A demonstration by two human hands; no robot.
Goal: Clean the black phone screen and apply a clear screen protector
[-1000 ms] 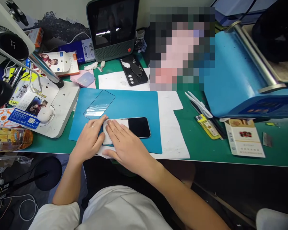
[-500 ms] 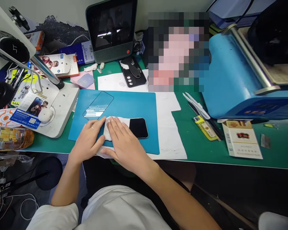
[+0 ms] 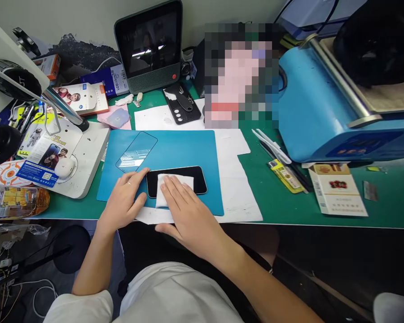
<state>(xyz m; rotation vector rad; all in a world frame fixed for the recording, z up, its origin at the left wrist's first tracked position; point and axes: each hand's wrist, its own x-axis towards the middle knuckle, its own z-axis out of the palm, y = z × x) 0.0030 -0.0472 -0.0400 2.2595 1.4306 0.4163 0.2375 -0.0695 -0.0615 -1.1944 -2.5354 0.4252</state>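
Observation:
A dark-screened smartphone (image 3: 199, 180) lies face up on the blue mat (image 3: 188, 148). My right hand (image 3: 191, 215) is flat over a folded white cloth (image 3: 161, 197), pressing it onto the middle of the screen with fingers stretched out. At the phone's left end is my left hand (image 3: 123, 199), its thumb and fingers apart and the fingertips by the phone's upper left corner. A clear screen protector with a black border (image 3: 138, 150) rests on the mat behind my left hand.
A black phone back with camera holes (image 3: 180, 112) lies behind the mat. To the right are white tweezers (image 3: 272, 146), a yellow package (image 3: 286, 175), a cigarette box (image 3: 338, 190) and a large blue machine (image 3: 309, 112). A white stand base (image 3: 90, 157) and a bottle (image 3: 18, 202) stand left.
My right hand has slid the white cloth rightwards from the phone's left end to its middle, uncovering the left part of the screen. My left hand has barely moved. The view has shifted slightly.

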